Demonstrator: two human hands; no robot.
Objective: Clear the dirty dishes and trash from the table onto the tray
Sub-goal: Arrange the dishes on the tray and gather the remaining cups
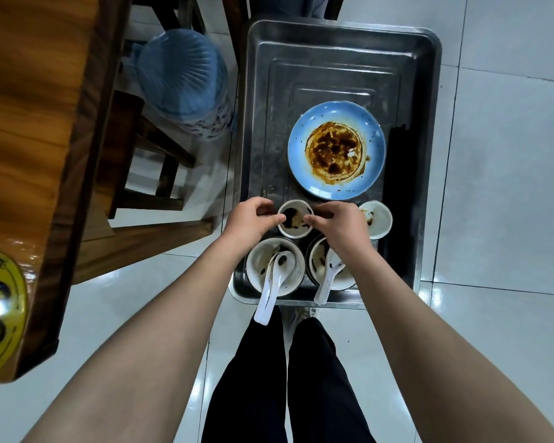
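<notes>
You are at the setting-down step: both hands hold one small cup over the near half of the tray. Your left hand pinches its rim at nine o'clock and your right hand pinches it at three o'clock, fingers curled on the edge. Whether the cup's base rests on the metal yet cannot be told from this angle.

The cup sits at six o'clock from the blue plate, with a second cup just beside your right hand at three o'clock. Nearer you, two bowls stand side by side: the left bowl and the right bowl, each holding a white spoon, the left spoon and the right spoon, whose handles hang out over the tray's near rim.

Next, I judge, you need to let go evenly on both sides and lift clear without knocking those handles.

The tray is dull, scuffed steel, rectangular with rounded corners and stepped ribs. The plate is glazed, round and shallow, crusted with brown sauce. The cups and bowls look like smooth white ceramic, smeared dark inside. At nine o'clock stands the glossy wooden table.
</notes>
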